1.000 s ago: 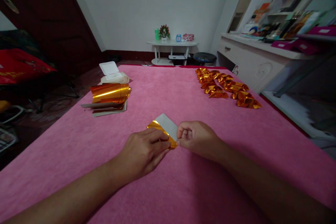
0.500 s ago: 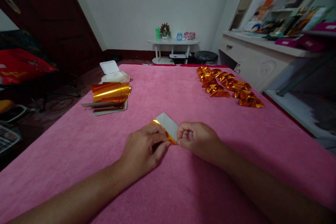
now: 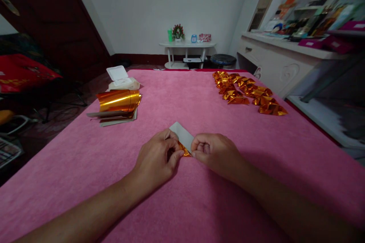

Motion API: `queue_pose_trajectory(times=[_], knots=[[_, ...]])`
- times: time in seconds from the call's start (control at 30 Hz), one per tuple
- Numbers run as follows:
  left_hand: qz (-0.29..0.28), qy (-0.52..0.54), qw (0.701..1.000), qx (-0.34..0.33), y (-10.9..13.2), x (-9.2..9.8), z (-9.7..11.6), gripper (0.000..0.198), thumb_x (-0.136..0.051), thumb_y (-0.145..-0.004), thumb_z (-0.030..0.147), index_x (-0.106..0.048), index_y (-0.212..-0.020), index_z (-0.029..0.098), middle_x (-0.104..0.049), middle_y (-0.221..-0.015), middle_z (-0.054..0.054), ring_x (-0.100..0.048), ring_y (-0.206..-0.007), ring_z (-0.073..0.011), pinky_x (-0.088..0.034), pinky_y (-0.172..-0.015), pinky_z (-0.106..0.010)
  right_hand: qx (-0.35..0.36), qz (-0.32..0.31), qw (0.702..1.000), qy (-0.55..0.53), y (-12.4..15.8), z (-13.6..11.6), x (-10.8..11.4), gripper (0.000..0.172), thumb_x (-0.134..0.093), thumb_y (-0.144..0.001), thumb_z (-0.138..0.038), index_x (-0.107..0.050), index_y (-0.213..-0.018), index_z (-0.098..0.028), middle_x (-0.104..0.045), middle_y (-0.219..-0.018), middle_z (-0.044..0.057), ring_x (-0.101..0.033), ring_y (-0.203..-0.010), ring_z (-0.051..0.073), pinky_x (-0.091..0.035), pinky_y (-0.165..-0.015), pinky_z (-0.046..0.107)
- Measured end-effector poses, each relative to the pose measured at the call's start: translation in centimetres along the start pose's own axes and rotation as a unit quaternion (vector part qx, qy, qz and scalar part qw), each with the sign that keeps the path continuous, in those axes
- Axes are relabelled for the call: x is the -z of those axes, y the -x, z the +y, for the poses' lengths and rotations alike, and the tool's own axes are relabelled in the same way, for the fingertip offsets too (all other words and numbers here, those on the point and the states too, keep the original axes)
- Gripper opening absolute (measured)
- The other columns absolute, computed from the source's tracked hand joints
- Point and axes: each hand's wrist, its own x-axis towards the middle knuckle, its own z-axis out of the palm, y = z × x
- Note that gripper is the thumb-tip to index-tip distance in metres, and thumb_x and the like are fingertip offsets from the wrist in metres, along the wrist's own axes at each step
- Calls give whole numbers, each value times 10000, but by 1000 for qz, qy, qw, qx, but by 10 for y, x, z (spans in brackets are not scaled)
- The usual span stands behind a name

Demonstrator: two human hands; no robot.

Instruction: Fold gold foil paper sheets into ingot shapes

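Note:
A sheet of foil paper point(image 3: 183, 136), grey on one face and shiny gold on the other, lies partly folded on the pink cloth point(image 3: 176, 98). My left hand point(image 3: 158, 153) is closed on its folded gold edge, thumb and fingers pinched together. At the right corner of the sheet, my right hand point(image 3: 215, 152) has its fingers curled and pinches the paper's edge. Part of the gold side is hidden under my left fingers. Several folded gold pieces point(image 3: 238, 91) stand in rows at the back right.
A stack of gold foil sheets point(image 3: 118, 102) lies at the left, with an open white container point(image 3: 118, 74) behind it. Beyond the cloth are a small white table point(image 3: 188, 44), a round stool point(image 3: 223, 59) and a cluttered cabinet point(image 3: 279, 49).
My left fingers have moved up and over the gold fold, covering more of it. My right hand stays at the sheet's right corner, almost unmoved.

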Motion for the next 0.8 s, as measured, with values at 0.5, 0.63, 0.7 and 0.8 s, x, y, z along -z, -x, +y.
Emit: queue_pose_trajectory(times=[0.5,0.63,0.7,0.8], knots=[[2,-7,1000,-11,-4,-1,-1,164,-565,-779,229,-569,-624,176,-557,-890,-31,-526,-837,-166,-423,-695,-294,23,8,1000,-1,0,3,-1,152,-535,-676,-177,-668,-697,-247,-587,-597,-49,-441,-528,89,-238,-497,225],[10,4,1000,-4,-4,-2,-3,172,-592,-769,248,-586,-609,182,-556,-964,-28,-529,-901,-176,-428,-733,-306,21,30,999,25,3,0,-3,131,-543,-661,-177,-652,-654,-249,-605,-612,-51,-461,-538,92,-232,-496,226],[13,7,1000,4,-5,-2,-3,163,-595,-768,249,-592,-617,186,-557,-968,-24,-533,-895,-172,-430,-724,-304,21,44,998,45,4,-1,-4,130,-539,-660,-178,-649,-645,-246,-605,-608,-47,-466,-538,94,-234,-502,229],[14,7,1000,12,-5,-3,-3,157,-596,-769,250,-594,-626,188,-563,-960,-23,-537,-883,-170,-434,-713,-301,23,57,996,65,4,-2,-6,125,-536,-651,-177,-645,-638,-237,-598,-596,-39,-466,-533,96,-240,-512,235]])
